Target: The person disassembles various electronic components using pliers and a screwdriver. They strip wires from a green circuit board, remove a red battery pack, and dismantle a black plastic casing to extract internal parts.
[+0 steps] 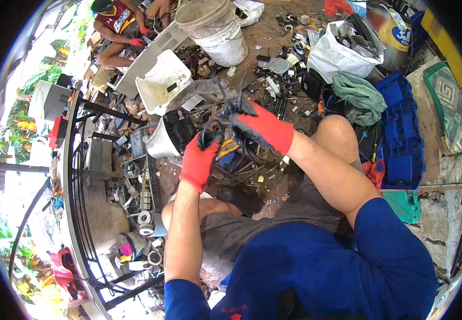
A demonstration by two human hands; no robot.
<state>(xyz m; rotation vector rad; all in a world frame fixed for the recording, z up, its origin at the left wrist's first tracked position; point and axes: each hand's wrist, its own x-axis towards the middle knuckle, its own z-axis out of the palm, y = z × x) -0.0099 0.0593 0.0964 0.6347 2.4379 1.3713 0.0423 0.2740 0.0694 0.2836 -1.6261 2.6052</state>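
Both my hands wear red gloves with black palms and are raised in front of my knees. My left hand point(199, 160) has its fingers closed around a looped black cable point(213, 127). Close beside it on the right, my right hand point(265, 127) grips more black cable, from which thin dark strands point(240, 88) stick up. The dark gloves blend with the cable, so I cannot tell where the piece ends. Just left of my left hand, a white bucket point(159, 140) lies tilted with dark stuff inside.
A white tub point(161, 80) and a large dirty bucket point(217, 34) stand ahead. Scrap electronics point(276, 80) litter the ground. On the right are a full white sack point(343, 50), a green cloth point(359, 96) and a blue plastic case point(401, 133). A black metal rack point(76, 176) runs along the left; another person point(122, 24) sits far left.
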